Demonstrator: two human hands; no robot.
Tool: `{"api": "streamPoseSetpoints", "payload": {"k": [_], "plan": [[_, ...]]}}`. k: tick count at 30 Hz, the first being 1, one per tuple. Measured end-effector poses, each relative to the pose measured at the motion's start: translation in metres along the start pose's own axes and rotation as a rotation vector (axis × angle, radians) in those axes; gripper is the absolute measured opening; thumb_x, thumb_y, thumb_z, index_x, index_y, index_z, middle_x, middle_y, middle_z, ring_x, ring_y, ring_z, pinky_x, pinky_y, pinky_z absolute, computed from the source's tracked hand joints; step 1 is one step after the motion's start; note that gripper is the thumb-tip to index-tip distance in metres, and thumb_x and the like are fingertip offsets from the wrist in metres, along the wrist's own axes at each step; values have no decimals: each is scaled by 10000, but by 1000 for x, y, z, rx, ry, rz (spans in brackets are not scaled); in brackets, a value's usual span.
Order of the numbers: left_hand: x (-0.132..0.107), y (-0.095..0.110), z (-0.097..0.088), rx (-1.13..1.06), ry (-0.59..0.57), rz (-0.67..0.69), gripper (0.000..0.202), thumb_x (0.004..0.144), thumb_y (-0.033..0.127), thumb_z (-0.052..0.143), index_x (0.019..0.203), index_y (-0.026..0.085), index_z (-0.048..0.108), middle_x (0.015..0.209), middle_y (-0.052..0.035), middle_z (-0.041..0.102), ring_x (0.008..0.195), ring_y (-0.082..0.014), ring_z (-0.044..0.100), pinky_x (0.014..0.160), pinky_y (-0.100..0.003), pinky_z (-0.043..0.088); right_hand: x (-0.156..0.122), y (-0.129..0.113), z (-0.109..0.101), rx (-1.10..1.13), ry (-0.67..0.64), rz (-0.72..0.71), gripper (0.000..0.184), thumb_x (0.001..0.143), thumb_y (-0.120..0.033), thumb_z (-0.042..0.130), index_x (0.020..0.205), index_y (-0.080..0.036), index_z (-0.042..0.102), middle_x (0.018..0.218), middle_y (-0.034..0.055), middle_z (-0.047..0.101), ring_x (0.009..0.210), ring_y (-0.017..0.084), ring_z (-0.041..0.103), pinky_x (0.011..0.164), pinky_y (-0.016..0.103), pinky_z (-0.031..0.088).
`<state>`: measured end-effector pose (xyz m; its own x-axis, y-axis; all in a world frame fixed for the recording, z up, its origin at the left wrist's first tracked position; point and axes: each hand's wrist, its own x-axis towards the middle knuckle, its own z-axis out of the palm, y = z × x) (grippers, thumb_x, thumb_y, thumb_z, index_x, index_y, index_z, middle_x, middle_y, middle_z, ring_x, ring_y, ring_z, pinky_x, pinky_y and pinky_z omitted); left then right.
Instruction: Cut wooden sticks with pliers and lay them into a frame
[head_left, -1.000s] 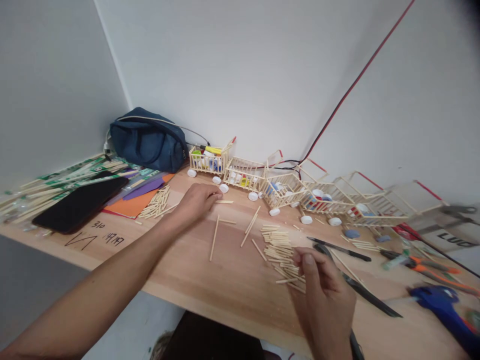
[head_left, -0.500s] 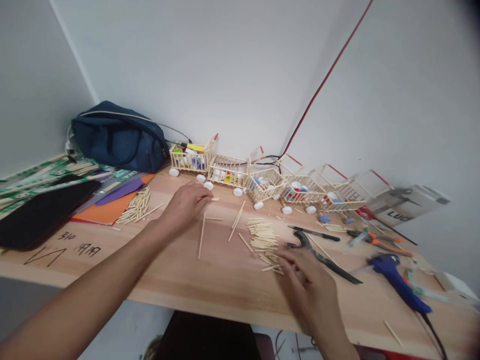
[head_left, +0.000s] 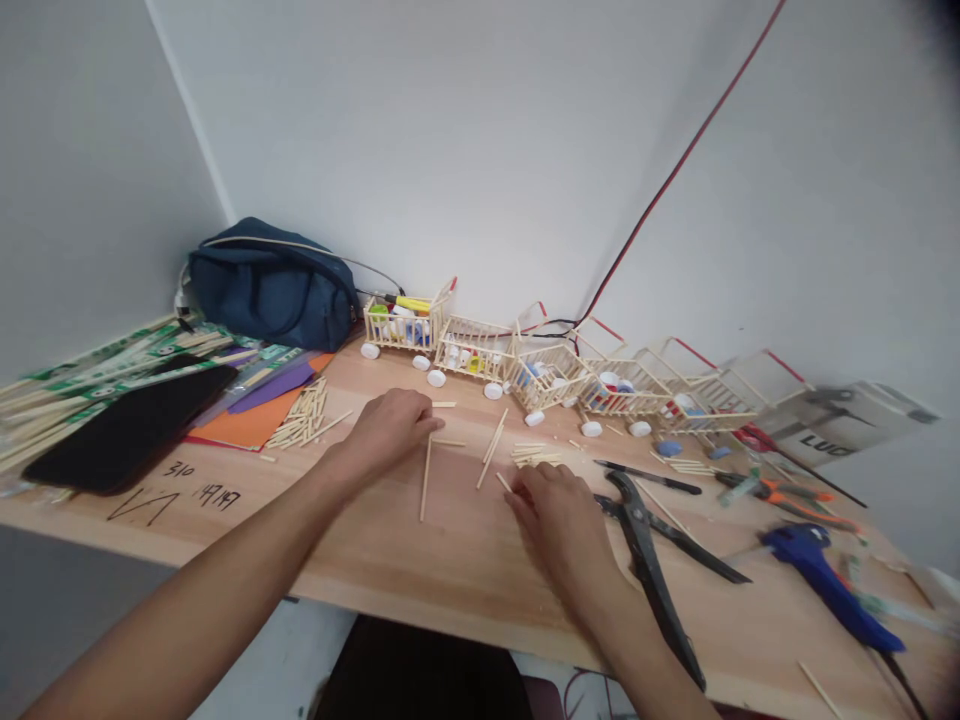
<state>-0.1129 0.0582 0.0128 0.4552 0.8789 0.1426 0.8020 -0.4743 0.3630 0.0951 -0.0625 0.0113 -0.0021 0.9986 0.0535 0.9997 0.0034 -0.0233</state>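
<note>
My left hand [head_left: 390, 430] rests knuckles up on the wooden table [head_left: 450, 560], fingers curled down beside a long thin wooden stick [head_left: 426, 478]. My right hand [head_left: 559, 520] lies palm down with fingers stretched over a pile of short cut sticks [head_left: 534, 455], covering most of it. Two more long sticks [head_left: 491, 438] lie between the hands. Whether either hand pinches a stick is hidden.
A row of small stick-built carts [head_left: 540, 365] with bottle-cap wheels lines the wall. Black pliers [head_left: 649, 555], a blue glue gun [head_left: 825, 580] and orange cutters [head_left: 780, 490] lie at right. A blue bag [head_left: 274, 283], a black phone [head_left: 127, 425], coloured sheets and another stick pile [head_left: 304, 415] are at left.
My right hand has moved left from the table's near side onto the pile of short sticks and flattened. The left hand has stayed beside the long stick. The view shifted.
</note>
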Motion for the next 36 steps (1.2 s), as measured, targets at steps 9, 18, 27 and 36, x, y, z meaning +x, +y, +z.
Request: {"api": "streamPoseSetpoints", "payload": {"k": [9,18,27,36], "plan": [[-1,3,9,23,-16,74,159,831,312,602,723,195,596,765,-50,660,790,-219,582,633,-287,352,-2,1,1,68,-19,4,114,895,-187,558,838,-173,656,920,87,676,854,221,571,741,317,350],[-1,6,9,40,37,41,147,850,207,487,777,200,615,819,-69,680,840,-236,607,665,-298,383,5,-2,-6,220,21,-99,218,930,-234,519,1089,-237,669,989,62,660,950,203,581,808,295,353],[-4,4,12,-20,-8,60,103,821,251,581,905,204,616,816,-47,664,820,-222,590,664,-291,386,8,-26,-7,62,-77,-100,154,923,-237,514,922,-190,660,930,78,649,876,204,588,745,289,351],[-2,11,21,32,47,227,127,801,154,602,909,189,659,958,-92,611,956,-256,490,809,-351,405,11,-22,-3,-2,-91,141,133,928,-244,497,944,-165,604,905,121,691,873,260,647,673,316,368]]}}
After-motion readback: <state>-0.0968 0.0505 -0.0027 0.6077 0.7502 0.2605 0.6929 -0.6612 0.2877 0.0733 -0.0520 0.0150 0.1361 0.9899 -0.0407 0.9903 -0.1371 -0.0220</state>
